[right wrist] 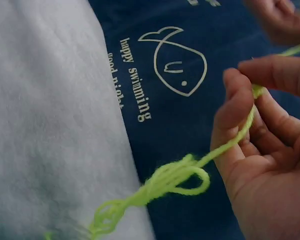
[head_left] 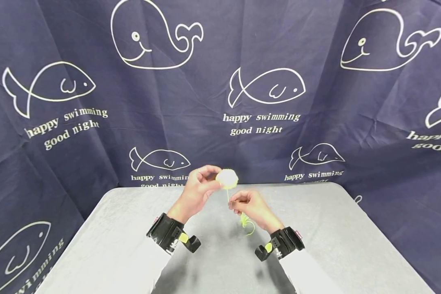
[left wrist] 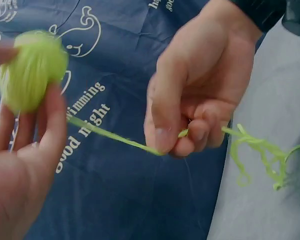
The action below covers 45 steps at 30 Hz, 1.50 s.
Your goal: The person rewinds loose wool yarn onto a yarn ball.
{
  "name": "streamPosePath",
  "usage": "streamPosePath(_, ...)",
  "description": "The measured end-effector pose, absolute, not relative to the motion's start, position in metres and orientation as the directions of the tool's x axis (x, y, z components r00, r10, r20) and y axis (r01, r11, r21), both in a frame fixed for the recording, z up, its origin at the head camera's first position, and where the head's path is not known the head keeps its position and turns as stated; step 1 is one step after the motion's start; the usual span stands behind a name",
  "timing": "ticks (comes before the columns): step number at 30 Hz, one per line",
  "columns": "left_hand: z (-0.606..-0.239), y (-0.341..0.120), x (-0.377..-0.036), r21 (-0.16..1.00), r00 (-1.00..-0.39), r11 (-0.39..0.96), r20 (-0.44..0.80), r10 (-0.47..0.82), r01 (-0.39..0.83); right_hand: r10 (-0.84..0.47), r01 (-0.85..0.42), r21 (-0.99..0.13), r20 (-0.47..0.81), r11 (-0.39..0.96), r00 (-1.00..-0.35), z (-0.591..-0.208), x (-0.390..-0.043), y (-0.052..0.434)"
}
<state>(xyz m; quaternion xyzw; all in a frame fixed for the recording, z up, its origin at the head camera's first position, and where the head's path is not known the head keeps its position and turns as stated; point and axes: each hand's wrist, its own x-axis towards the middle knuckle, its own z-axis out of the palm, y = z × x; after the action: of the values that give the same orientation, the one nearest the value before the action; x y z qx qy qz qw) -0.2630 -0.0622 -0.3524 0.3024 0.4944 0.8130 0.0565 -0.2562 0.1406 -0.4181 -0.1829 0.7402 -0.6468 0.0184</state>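
Observation:
My left hand (head_left: 197, 188) holds a yellow-green ball of yarn (left wrist: 34, 72) between thumb and fingers, up above the far part of the table. From the ball a strand of yarn (left wrist: 115, 137) runs taut to my right hand (head_left: 252, 207), whose thumb and fingertips pinch it. Past that pinch, a loose tangled bunch of the same yarn (right wrist: 170, 181) hangs down with loops and a curling tail. In the head view the ball looks almost white, and the right hand sits slightly lower and to its right.
A light grey table (head_left: 132, 245) lies beneath both hands. Behind it hangs a dark blue cloth (head_left: 213, 98) printed with white whales, fish and lettering. Each wrist wears a black strap (head_left: 165, 232) with a small camera unit.

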Motion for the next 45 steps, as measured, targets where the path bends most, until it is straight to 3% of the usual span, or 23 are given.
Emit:
streamPosePath(2,-0.353,-0.062,-0.266,0.840,-0.880,-0.486,0.401,0.254,0.243,-0.341,-0.314,-0.937,0.249,0.152,-0.906,-0.414,-0.251,0.139)
streamPosePath(4,-0.357,-0.062,-0.271,0.858,-0.912,-0.417,0.386,0.136,0.301,-0.371,-0.368,-0.913,0.285,0.177,-0.884,-0.408,-0.246,0.138)
streamPosePath(8,-0.368,-0.065,-0.279,0.892,-0.903,-0.159,0.430,0.014,0.422,-0.383,-0.436,-0.880,0.343,0.189,-0.858,-0.396,-0.237,0.141)
streamPosePath(13,-0.381,-0.071,-0.283,0.849,-0.855,0.109,0.504,0.124,0.517,-0.309,-0.501,-0.859,0.451,0.105,-0.837,-0.379,-0.234,0.146)
streamPosePath(20,-0.383,-0.075,-0.275,0.768,-0.797,0.304,0.411,0.442,0.564,-0.168,-0.446,-0.863,0.489,-0.239,-0.856,-0.362,-0.246,0.154)
streamPosePath(23,-0.380,-0.075,-0.269,0.754,-0.725,0.287,0.340,0.599,0.591,-0.108,-0.356,-0.856,0.421,-0.375,-0.900,-0.359,-0.256,0.155)
streamPosePath(28,-0.374,-0.072,-0.259,0.801,-0.575,0.147,0.274,0.771,0.580,-0.030,-0.209,-0.820,0.266,-0.533,-0.964,-0.365,-0.271,0.156)
streamPosePath(31,-0.369,-0.071,-0.255,0.840,-0.514,0.013,0.319,0.796,0.542,-0.013,-0.166,-0.837,0.202,-0.522,-0.979,-0.378,-0.276,0.154)
streamPosePath(34,-0.363,-0.070,-0.253,0.866,-0.500,-0.138,0.400,0.768,0.481,-0.015,-0.133,-0.901,0.153,-0.413,-0.988,-0.394,-0.277,0.149)
streamPosePath(37,-0.356,-0.067,-0.253,0.870,-0.559,-0.270,0.476,0.678,0.413,-0.055,-0.113,-0.965,0.129,-0.235,-0.990,-0.407,-0.273,0.145)
streamPosePath(40,-0.352,-0.064,-0.256,0.864,-0.688,-0.344,0.501,0.525,0.367,-0.147,-0.128,-0.989,0.139,-0.079,-0.979,-0.416,-0.266,0.141)
streamPosePath(45,-0.354,-0.060,-0.267,0.883,-0.903,-0.358,0.386,0.188,0.303,-0.294,-0.239,-0.967,0.205,0.084,-0.933,-0.417,-0.253,0.136)
